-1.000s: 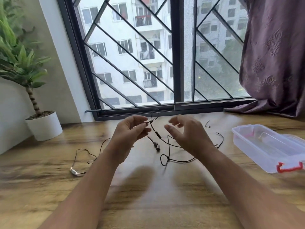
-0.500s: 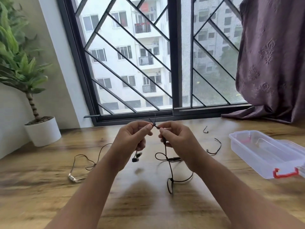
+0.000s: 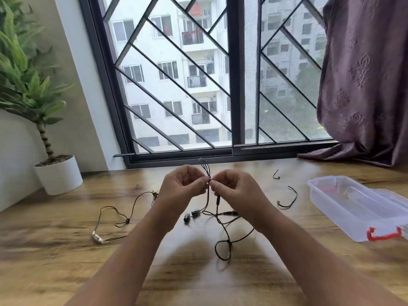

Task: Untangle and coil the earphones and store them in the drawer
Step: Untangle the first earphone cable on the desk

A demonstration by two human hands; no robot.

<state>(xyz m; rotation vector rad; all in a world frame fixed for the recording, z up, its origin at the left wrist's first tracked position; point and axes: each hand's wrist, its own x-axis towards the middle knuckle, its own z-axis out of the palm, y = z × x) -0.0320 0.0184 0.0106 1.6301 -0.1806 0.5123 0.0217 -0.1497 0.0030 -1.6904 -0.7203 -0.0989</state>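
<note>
Black tangled earphones [image 3: 223,226] hang between my hands above the wooden table [image 3: 55,261]. My left hand [image 3: 182,186] and my right hand [image 3: 237,192] both pinch the cord at the same spot, fingertips nearly touching, with a short folded bit of cord sticking up above them. Below, two earbuds [image 3: 191,215] dangle near the table and a knotted loop [image 3: 223,250] lies on the wood. More cord [image 3: 119,217] trails left to a white plug end [image 3: 97,237].
A clear plastic box [image 3: 344,202] with a red latch sits at the right. Loose black cord pieces [image 3: 287,197] lie between it and my right hand. A white plant pot [image 3: 58,174] stands at the far left, and a purple curtain [image 3: 364,85] hangs at the window.
My hands came together from apart and now pinch the cord at one point. The earphones have been lifted, so the earbuds and loop hang lower in front of me.
</note>
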